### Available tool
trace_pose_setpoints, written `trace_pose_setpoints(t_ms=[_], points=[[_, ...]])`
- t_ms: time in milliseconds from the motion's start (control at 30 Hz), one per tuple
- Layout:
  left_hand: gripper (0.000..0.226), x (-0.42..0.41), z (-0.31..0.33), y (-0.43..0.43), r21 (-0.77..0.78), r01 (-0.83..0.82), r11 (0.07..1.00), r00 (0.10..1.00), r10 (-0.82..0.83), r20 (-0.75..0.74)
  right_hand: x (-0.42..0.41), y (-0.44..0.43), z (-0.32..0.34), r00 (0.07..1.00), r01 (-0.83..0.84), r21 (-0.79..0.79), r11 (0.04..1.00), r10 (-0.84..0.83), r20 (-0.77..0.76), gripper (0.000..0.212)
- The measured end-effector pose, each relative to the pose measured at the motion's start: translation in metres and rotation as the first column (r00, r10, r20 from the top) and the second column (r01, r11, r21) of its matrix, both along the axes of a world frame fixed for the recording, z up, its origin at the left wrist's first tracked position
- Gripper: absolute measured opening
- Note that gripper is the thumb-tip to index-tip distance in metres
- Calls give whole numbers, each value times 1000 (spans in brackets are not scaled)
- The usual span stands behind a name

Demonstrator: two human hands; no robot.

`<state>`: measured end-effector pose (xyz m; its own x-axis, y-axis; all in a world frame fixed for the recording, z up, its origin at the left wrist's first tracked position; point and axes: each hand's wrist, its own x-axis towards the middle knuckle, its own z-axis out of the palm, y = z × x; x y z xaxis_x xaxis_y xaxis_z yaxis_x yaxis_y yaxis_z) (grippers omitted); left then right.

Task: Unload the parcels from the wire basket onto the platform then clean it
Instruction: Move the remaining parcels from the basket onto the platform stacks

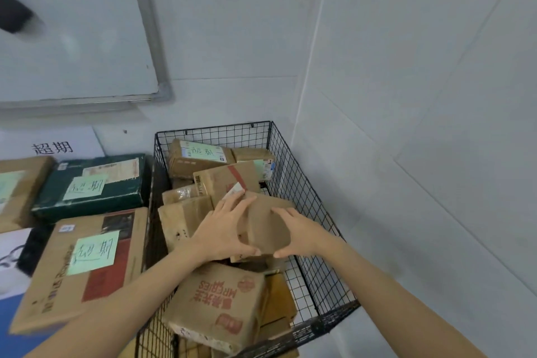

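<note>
A black wire basket (pixel 302 183) stands in the room's corner, filled with several brown cardboard parcels. Both my hands hold one small plain brown parcel (pixel 266 224) above the pile in the basket's middle. My left hand (pixel 225 229) grips its left side, fingers over the top and thumb under the near edge. My right hand (pixel 299 234) grips its right side the same way. A larger parcel with red print (pixel 220 304) lies at the basket's near end. Another parcel with a green handwritten note (pixel 200 155) lies at the far end.
Left of the basket, the platform (pixel 8 331) carries a dark green box (pixel 93 186) and brown cartons (pixel 84 267) with green sticky notes. A whiteboard (pixel 72 38) hangs above on the wall. White walls close the basket's far and right sides.
</note>
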<state>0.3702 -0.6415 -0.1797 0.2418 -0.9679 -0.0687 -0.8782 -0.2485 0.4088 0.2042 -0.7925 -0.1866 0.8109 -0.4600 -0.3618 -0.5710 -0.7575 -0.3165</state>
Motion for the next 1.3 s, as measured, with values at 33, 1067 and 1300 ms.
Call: trace_pose_setpoints(t_ms=[33,1067,1300], points=[[116,-1,-2,0,0,4,1000,1000,-4,-7,-1,-2,0,1000,-7,2,1000,7,12,110],[82,35,10,29,-254,-117,960,953,37,-300,-2,15,31,900,224,149,963,-263,348,123],[97,44,60,42,-423,-204,883,904,4,-428,10,37,77,751,177,103,979,-202,629,118]])
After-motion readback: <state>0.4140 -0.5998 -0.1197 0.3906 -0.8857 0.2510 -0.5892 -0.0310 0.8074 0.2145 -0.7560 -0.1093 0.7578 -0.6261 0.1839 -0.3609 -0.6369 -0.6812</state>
